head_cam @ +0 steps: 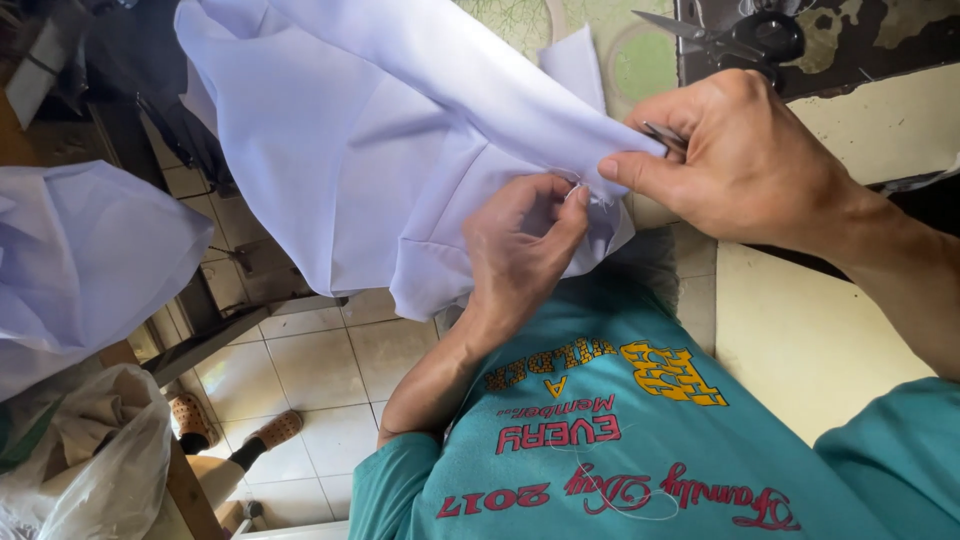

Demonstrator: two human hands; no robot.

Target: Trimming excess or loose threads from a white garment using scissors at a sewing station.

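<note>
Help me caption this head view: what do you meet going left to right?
Plastic bag → sandals → left hand → right hand

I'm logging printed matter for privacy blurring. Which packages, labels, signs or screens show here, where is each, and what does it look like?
Printed design on the teal T-shirt: bottom centre, on the wearer's chest, red and yellow lettering with a yellow emblem, seen upside down.
Crumpled clear plastic bag: bottom left, holding beige stuff, no label visible.
No signs or screens in view.
</note>
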